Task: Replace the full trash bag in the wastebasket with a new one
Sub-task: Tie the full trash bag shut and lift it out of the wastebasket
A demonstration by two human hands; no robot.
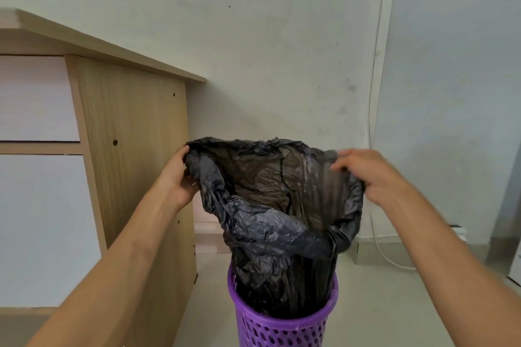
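Both edges of black trash bag (267,228) pinched, left grip (180,175) clasping left edge, right grip (366,175) clasping right edge, bottom inside purple wastebasket (279,329).

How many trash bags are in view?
1: a crinkled black plastic trash bag, lower part inside the purple perforated wastebasket, mouth gripped by left hand and right hand. Another may hide inside.

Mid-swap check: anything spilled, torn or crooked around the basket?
Nothing stands out. The left hand and right hand hold the bag open, its bottom in the basket; no spill or tear shows.
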